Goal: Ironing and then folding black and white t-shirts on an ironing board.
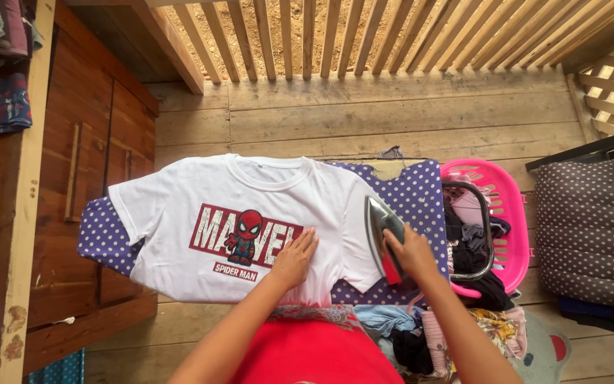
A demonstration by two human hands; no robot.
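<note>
Ironing fills this view: a white T-shirt [250, 213] with a red printed graphic on its chest lies spread flat on a purple polka-dot ironing board [421, 195], collar pointing away from the person and hem nearest them. The left hand [294, 257] is released, resting palm down with fingers spread on the lower part of the shirt, just beside the print. The right hand [412, 250] is clenched around the red handle of a clothes iron [381, 231], whose silver body sits on the shirt's sleeve at the right side of the board, nose pointing away from the person. Just right of the board stands a pink laundry basket [509, 206] holding a heap of dark and pink clothes. More crumpled garments [449, 331] lie in a pile near the person's right forearm. A cushioned seat with a grey dotted cover [591, 235] stands well to the right, and a wooden cabinet [94, 178] stands to the left on the plank floor [392, 114].
</note>
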